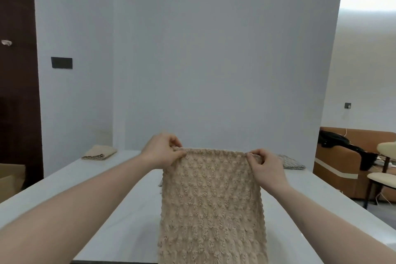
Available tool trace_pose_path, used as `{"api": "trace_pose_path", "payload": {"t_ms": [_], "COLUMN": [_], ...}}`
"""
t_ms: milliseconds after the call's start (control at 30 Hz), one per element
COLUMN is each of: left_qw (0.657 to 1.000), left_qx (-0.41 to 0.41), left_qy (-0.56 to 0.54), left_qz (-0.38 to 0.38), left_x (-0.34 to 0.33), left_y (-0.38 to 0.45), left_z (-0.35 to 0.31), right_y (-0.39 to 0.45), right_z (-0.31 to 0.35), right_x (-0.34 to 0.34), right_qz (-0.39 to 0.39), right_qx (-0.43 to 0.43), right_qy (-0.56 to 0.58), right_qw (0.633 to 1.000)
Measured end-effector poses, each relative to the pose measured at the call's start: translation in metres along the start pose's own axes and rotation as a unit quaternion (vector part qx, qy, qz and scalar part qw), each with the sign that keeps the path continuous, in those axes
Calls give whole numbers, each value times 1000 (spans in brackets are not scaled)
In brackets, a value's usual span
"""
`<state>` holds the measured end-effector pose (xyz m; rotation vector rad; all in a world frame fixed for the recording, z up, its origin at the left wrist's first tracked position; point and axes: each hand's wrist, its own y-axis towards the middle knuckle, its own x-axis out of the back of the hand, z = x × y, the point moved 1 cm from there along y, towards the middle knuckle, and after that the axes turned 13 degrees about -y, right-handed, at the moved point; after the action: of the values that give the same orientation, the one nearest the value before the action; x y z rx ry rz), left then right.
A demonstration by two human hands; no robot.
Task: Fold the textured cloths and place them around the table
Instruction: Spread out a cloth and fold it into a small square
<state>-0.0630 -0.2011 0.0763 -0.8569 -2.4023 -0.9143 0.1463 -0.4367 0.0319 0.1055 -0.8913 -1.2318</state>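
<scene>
White wall point(214, 49), dark door point(17, 70), tan sofa point(342, 156)

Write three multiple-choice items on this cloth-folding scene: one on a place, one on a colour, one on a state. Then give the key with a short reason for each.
1. Where does the folded beige cloth lie?
A. far left corner of the table
B. on the sofa
C. on the floor

2. What colour is the held cloth?
A. dark blue
B. beige
C. red

3. How is the held cloth held?
A. flat under one palm
B. by the left hand alone
C. up by its top edge, the left hand and the right hand each pinching a corner

Key:
1 A, it sits at the table's far left corner.
2 B, its knobbly weave is plainly beige.
3 C, fingers of both hands pinch the top corners and the cloth hangs down in front of the person.
</scene>
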Motion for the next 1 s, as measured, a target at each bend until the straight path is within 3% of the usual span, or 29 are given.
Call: {"api": "trace_pose_path", "payload": {"t_ms": [200, 533, 633, 1000], "left_qw": [992, 993, 994, 997], "left_qx": [54, 48, 33, -46], "left_qy": [109, 108, 83, 34], "left_qz": [27, -32, -68, -59], "left_x": [-63, -105, -105, -91], "left_y": [3, 41, 51, -11], "left_z": [61, 111, 112, 91], "right_y": [7, 40, 48, 3], "right_z": [-48, -92, -91, -80], "right_x": [-49, -113, -115, -65], "right_qz": [61, 75, 71, 104], "right_qx": [-35, -100, -90, -56], "right_qy": [-66, -17, 3, -24], "right_qw": [995, 992, 993, 993]}}
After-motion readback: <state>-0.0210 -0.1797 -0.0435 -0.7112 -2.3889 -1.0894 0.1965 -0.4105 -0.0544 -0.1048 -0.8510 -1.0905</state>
